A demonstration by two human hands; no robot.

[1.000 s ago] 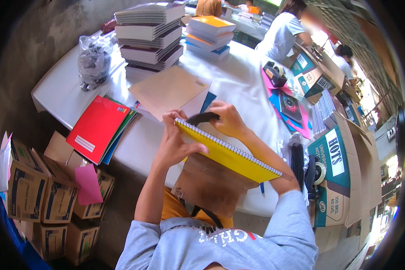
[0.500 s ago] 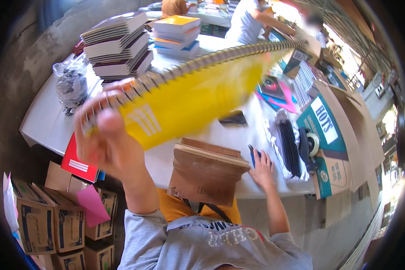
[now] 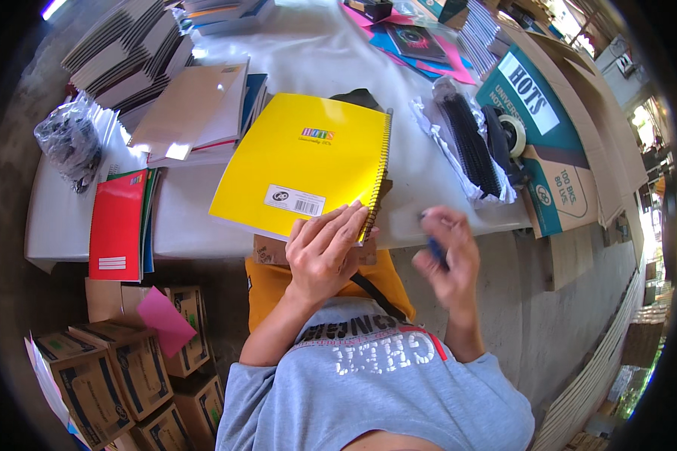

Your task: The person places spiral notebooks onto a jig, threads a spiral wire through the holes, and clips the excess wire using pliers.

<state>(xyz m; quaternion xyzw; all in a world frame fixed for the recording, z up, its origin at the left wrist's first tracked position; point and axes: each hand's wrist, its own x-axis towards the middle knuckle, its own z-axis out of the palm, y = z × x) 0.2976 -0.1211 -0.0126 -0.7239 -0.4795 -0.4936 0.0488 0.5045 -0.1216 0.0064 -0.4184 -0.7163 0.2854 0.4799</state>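
A yellow spiral notebook [image 3: 301, 169] lies over a brown cardboard block [image 3: 269, 249] at the table's near edge, its dark wire coil along the right side. My left hand [image 3: 322, 252] grips the lower right corner beside the coil. Its fingers press on the cover, and the thumb is mostly hidden. To the right, apart from the notebook, my right hand [image 3: 455, 259] is raised and blurred, its fingers curled round a small tool with dark blue handles [image 3: 436, 254]. The tool's tip cannot be made out.
Red and other notebooks [image 3: 116, 225] overhang the table's left edge. Behind them stand a bag of black coils [image 3: 68, 139] and stacked notebooks [image 3: 128, 56]. Rightward lie black coils in white wrapping [image 3: 466, 139], a tape roll [image 3: 512, 135] and a large carton [image 3: 534, 161]. Cartons [image 3: 90, 376] sit lower left.
The yellow notebook has come down from the air onto the cardboard block, in my left hand. My right hand has lifted off the table with the blue-handled tool. The view has tilted down.
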